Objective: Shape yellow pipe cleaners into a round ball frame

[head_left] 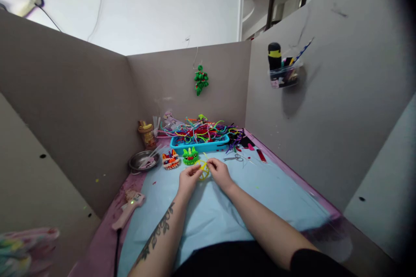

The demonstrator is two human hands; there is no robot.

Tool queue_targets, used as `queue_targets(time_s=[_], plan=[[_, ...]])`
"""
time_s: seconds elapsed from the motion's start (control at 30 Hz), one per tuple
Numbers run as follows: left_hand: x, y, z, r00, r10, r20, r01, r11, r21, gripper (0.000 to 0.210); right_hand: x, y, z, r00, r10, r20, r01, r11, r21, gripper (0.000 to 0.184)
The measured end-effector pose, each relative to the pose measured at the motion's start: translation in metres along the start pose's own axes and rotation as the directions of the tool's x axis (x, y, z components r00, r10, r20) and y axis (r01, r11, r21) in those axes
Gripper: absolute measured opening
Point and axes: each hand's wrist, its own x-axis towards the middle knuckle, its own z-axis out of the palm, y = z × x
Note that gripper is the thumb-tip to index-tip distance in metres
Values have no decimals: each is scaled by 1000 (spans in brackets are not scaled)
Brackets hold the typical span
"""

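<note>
Between my two hands is a round yellow ring with inner spokes (203,170), bent from what looks like pipe cleaner. My left hand (189,178) pinches its left edge between thumb and fingers. On the other side my right hand (220,171) is closed at the upper right of the ring, where a yellow end sticks up. Just beyond the hands sits a green fuzzy animal head (190,156). Beside it, to the left, rests an orange and white one (170,160).
A blue tray (199,147) heaped with colourful pipe cleaners stands at the back. Scissors (238,158) and a red-handled tool (261,155) lie right. Left are a metal bowl (144,161) and a pink corded tool (129,210). Grey partitions (188,79) enclose the table.
</note>
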Motion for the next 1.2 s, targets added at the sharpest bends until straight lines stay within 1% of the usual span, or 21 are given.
queue_targets(time_s=[0.07, 0.13, 0.23, 0.33, 0.4, 0.47, 0.53, 0.6, 0.63, 0.77, 0.87, 1.03, 1.13, 1.2], plan=[[0, 1, 0, 1000, 11, 3, -11, 1000, 6, 37, 0, 4, 2, 997, 53, 49, -54, 998, 18, 17], [-1, 2, 0, 1000, 27, -8, -27, 1000, 13, 37, 1, 7, 3, 992, 79, 98, -79, 997, -2, 16], [-2, 6, 2, 999, 39, -26, -39, 999, 6, 36, 2, 10, 4, 995, 59, 86, -49, 992, -113, 12], [-4, 9, 3, 998, 42, -37, -42, 999, -19, 34, 3, 11, 7, 992, 99, 73, -84, 981, -177, 11], [-3, 10, 2, 998, 39, -44, -41, 998, -39, 34, 2, 12, 9, 983, 131, 125, -109, 979, -171, 10], [-3, 10, 2, 998, 34, -49, -37, 998, -56, 36, -1, 14, 11, 973, 123, 197, -93, 983, -156, 10], [-2, 9, 1, 999, 25, -48, -28, 997, -70, 37, -3, 15, 13, 961, 97, 259, -59, 987, -149, 24], [-1, 8, 1, 999, 17, -38, -20, 997, -81, 37, -6, 15, 15, 957, 78, 278, -35, 987, -156, 36], [-1, 7, 1, 999, 15, -33, -18, 996, -87, 37, -7, 16, 16, 961, 70, 268, -26, 986, -165, 37], [-1, 5, 1, 1000, 5, -13, -7, 994, -111, 37, -8, 17, 19, 980, 27, 195, 10, 983, -185, 23], [1, 5, 0, 1000, -8, -14, 6, 991, -131, 38, -7, 18, 19, 984, -3, 176, 37, 982, -186, 23], [1, 6, -1, 999, -33, -18, 30, 985, -172, 38, -7, 17, 20, 990, -82, 118, 101, 982, -162, 12], [1, 8, 0, 999, -43, -5, 41, 980, -194, 39, -8, 11, 18, 989, -129, 71, 138, 982, -130, 14], [0, 9, 1, 998, -54, -13, 50, 978, -203, 40, -8, 4, 14, 987, -159, -7, 157, 981, -117, 18]])
